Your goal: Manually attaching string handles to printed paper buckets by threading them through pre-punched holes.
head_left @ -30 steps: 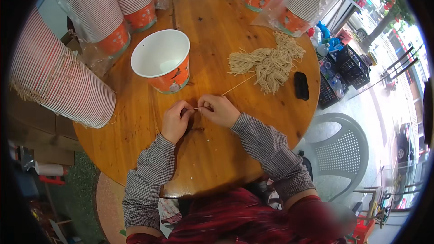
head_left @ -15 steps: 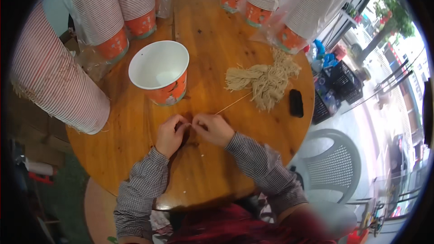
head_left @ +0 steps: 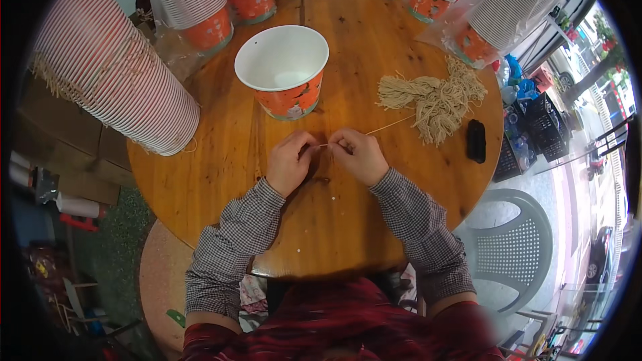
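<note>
Over the wooden table, my left hand (head_left: 290,163) and my right hand (head_left: 361,158) face each other with fingertips pinched. Between them a short stretch of thin beige string (head_left: 324,145) is pulled out. From my right hand the string runs across to a tangled beige bundle of strings (head_left: 441,101) at the right. Just beyond my hands stands a paper bucket (head_left: 289,97), white inside and orange outside. It looks empty, and neither hand touches it.
A tall stack of nested paper buckets (head_left: 127,73) leans at the left, strings hanging on it. More bagged stacks (head_left: 207,30) line the table's far side. A small black object (head_left: 476,141) lies near the right edge. A grey plastic chair (head_left: 515,247) stands beyond the table (head_left: 361,227).
The whole view has shifted, so the table and things appear farther right and higher. My hands have drawn slightly apart, and string now shows between their fingertips. The bucket and bundle stay in place.
</note>
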Demonstrator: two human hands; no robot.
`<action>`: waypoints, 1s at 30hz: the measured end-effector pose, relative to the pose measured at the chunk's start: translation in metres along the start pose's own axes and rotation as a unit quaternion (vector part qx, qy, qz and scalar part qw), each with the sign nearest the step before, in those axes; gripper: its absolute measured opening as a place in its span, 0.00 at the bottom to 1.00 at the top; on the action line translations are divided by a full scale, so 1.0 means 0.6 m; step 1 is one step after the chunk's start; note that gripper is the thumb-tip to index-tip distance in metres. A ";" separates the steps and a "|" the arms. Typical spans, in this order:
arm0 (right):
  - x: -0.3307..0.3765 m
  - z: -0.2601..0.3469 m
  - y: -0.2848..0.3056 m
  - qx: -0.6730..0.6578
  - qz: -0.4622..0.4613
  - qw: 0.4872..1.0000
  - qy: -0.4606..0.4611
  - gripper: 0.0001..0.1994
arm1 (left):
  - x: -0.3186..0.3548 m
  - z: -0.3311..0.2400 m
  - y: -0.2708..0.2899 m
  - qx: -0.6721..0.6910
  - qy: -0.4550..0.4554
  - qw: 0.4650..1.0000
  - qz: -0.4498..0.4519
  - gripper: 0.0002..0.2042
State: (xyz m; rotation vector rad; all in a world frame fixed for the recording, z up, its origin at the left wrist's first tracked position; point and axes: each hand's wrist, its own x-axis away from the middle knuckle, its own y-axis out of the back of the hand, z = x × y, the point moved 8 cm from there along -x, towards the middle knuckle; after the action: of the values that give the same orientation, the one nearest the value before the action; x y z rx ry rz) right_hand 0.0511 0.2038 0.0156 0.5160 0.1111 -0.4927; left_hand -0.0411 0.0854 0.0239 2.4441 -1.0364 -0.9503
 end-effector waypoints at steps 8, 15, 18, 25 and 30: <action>0.006 -0.009 -0.004 -0.009 -0.015 1.000 0.023 0.05 | 0.004 0.001 -0.003 -0.004 -0.010 1.000 -0.013 0.03; -0.003 -0.023 0.013 0.016 -0.040 0.999 -0.009 0.04 | 0.003 0.019 0.015 0.040 0.049 0.998 -0.026 0.04; -0.006 -0.034 0.019 -0.003 -0.060 0.998 -0.015 0.04 | -0.001 -0.041 0.040 -0.033 -0.107 0.988 -0.108 0.07; -0.002 -0.031 0.014 -0.025 -0.062 0.998 -0.003 0.05 | -0.039 -0.069 0.114 -0.234 -0.182 0.930 -0.218 0.26; -0.001 -0.028 0.033 -0.015 -0.077 0.997 -0.009 0.04 | -0.081 -0.064 0.097 -0.302 -0.163 0.927 -0.148 0.27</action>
State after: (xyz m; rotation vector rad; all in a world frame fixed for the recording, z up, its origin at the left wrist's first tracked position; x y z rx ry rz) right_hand 0.0607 0.2273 0.0103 0.4762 0.1419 -0.6458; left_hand -0.0698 0.0821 0.1043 1.9785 -0.3586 -1.5432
